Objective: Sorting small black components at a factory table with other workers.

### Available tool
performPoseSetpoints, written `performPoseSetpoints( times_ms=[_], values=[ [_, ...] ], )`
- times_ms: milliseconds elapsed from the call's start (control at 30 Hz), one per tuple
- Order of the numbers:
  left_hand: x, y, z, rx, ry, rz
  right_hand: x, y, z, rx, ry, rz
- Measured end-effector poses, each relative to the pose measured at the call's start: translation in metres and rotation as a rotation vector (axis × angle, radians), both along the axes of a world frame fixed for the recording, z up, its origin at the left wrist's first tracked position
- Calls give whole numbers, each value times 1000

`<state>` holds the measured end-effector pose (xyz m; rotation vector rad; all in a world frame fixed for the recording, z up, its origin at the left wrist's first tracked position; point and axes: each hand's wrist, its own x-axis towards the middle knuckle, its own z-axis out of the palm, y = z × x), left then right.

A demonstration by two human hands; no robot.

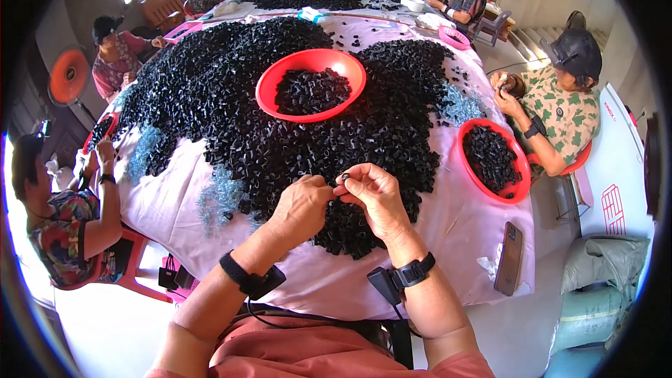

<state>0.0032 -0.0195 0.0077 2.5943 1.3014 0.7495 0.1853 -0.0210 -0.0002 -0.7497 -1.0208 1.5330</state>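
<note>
While both hands' fingers pinch one small black ring (344, 177), three red bowls (310, 64) hold more.

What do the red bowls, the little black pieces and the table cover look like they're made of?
Red bowl: probably moulded plastic, with an even colour and a soft sheen on the rim. Small black pieces: likely plastic or rubber, matte, too small to tell which. Table cover: thin pale pink cloth or sheet, draping and creasing at the edge.

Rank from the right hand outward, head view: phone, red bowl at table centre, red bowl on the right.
From the right hand:
1. Red bowl on the right, toward the table's right edge.
2. Red bowl at table centre, ahead, slightly left.
3. Phone, near right corner; close to 2, hard to call.
</note>
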Motion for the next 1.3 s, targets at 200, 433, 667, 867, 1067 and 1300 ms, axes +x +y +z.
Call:
performPoseSetpoints(
  times_ms=[200,433,667,867,1067,1300],
  values=[
    [8,4,1,-13,109,-84,-1,0,2,18,17,16],
    [0,3,4,-120,181,-17,-2,-1,4,19,-7,13],
    [8,3,11,-89,251,-26,0,0,1,-5,-17,6],
    [-1,6,4,-88,108,-17,-3,-1,4,-5,4,-9],
    [-11,-3,33,-219,-325,76,-3,0,0,14,-30,-17],
    [-7,-8,40,-238,-450,29,-6,-1,0,57,-99,31]
  ],
)
